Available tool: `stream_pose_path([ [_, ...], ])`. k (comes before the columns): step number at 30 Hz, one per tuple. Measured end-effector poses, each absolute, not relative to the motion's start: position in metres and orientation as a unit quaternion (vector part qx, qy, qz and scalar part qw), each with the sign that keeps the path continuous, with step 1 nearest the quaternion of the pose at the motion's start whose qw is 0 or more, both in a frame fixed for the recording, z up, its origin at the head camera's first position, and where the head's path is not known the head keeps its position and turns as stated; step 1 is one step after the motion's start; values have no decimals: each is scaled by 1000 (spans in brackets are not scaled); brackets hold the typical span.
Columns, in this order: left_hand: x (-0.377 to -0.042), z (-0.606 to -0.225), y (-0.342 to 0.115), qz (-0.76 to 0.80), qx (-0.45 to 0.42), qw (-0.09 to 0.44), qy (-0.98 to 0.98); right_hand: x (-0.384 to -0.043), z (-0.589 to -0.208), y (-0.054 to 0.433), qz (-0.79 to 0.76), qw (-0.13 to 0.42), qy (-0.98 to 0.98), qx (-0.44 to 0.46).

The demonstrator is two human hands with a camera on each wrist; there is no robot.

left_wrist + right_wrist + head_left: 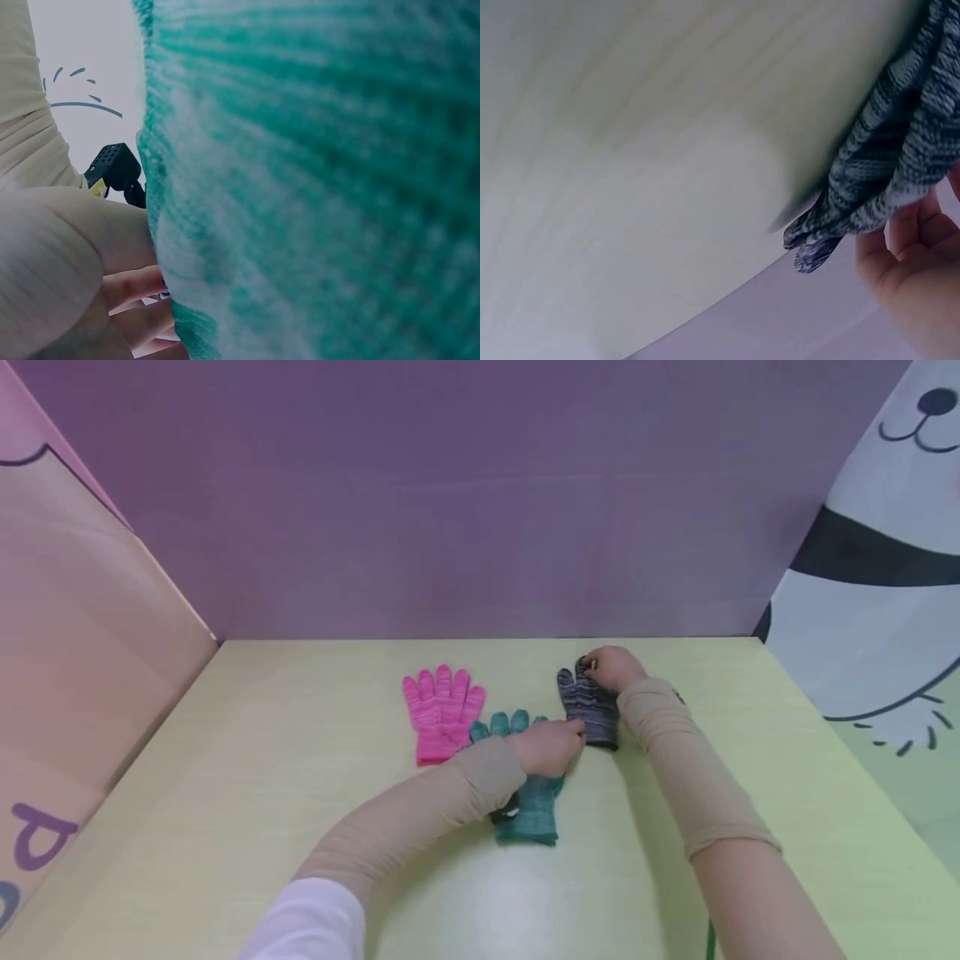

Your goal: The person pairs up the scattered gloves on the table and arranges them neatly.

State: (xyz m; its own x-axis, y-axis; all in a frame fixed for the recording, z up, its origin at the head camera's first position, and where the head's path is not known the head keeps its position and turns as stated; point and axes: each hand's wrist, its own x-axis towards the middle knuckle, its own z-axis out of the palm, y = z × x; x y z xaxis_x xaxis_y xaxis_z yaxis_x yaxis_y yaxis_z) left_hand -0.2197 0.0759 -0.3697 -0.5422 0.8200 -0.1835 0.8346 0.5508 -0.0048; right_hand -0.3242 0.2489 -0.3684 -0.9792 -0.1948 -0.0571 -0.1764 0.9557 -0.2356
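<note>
A black-and-grey striped knit glove (pixel 594 714) lies at the back right of the table, fingers toward the purple wall. My right hand (pixel 615 669) pinches it near its fingertips; the right wrist view shows the knit (pixel 885 161) bunched and lifted at the fingers. At the glove's lower left edge, by the cuff, my left hand (pixel 547 748) pinches the fabric with its fingertips. Beneath the left wrist is a green knit glove (pixel 534 814), partly covered by the hand and sleeve. In the left wrist view that green knit (pixel 300 180) looms close and hides the left fingertips.
A pink knit glove (pixel 441 714) lies flat to the left of the green one, its cuff near my left sleeve. The pale wooden table (pixel 300 727) ends at a purple wall (pixel 480 527). Printed panels flank both sides.
</note>
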Motion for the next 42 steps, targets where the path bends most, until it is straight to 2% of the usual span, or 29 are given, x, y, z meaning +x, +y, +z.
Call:
stream_pose_path([
  [3,-218,-370,74,-47,477,79,874,-323,-370,254,-126,24,986,-105],
  [8,-217,-368,74,-55,475,84,874,-318,-365,263,-164,-5,984,-72],
  [14,-217,-370,71,-59,467,96,877,-309,-359,276,-185,3,982,-22],
  [22,-215,-369,70,-56,468,98,877,-299,-353,286,-192,15,981,-24],
  [42,-221,-370,68,-44,463,108,879,-294,-353,265,-256,113,960,29],
])
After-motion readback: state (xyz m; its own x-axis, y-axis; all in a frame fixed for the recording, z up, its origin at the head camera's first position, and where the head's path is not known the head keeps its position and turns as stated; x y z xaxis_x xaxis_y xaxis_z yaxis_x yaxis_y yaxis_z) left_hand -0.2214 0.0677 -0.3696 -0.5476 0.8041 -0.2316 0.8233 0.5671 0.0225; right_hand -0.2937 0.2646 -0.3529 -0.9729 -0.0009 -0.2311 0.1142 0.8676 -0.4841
